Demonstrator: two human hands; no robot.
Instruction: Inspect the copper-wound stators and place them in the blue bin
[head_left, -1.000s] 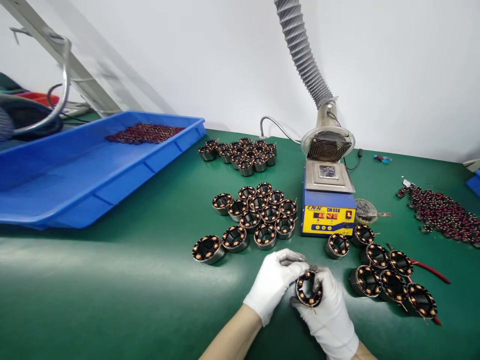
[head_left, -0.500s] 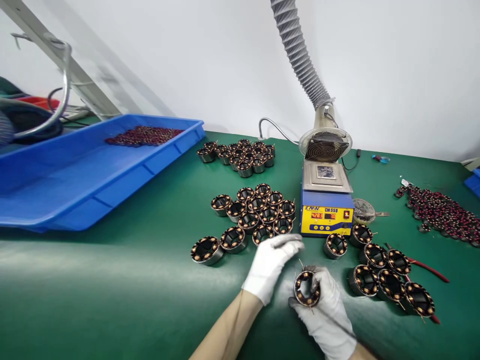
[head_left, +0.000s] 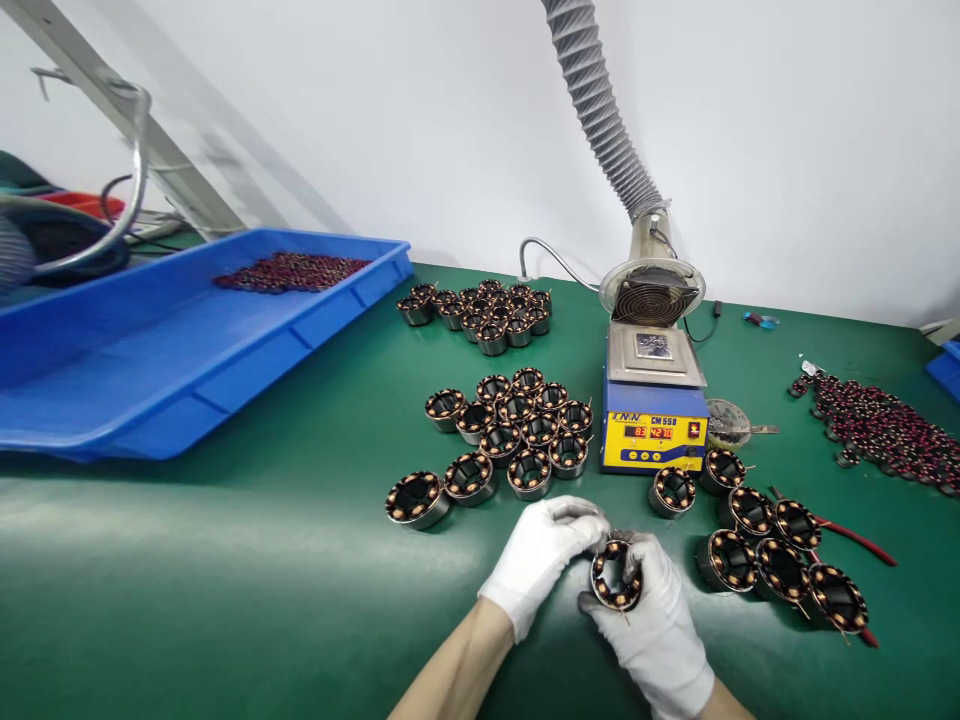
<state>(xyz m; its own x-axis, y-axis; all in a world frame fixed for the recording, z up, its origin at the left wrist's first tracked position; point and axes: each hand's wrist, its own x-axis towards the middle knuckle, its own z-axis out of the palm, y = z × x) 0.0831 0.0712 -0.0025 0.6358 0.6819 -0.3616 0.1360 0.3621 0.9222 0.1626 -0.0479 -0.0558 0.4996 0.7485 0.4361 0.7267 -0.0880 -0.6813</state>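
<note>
In the head view, my right hand (head_left: pixel 660 615), in a white glove with dark-stained fingertips, grips a ring-shaped motor stator (head_left: pixel 602 592) with copper windings. The thumb reaches into its bore and the fingers wrap its outer side. My left hand (head_left: pixel 544 555), gloved too, is closed at the stator's upper rim, fingertips pinched where its thin wire ends stick up; the fingers hide those ends. Similar stators (head_left: pixel 540 430) stand grouped beyond my left hand, and several more stators (head_left: pixel 780 570) stand to the right of my right hand.
A blue-and-yellow solder pot (head_left: pixel 652 440) with a lit display stands ahead under a fume hood (head_left: pixel 651 285) on a ribbed duct. A blue tray (head_left: pixel 217 390) at left holds small dark-red parts. More such parts (head_left: pixel 885 425) lie at right, near red-handled pliers (head_left: pixel 859 540).
My left hand has come down and right to the stator's top, its fingers closing over the wire ends. The right hand keeps its hold. The pot's display digits have changed.
</note>
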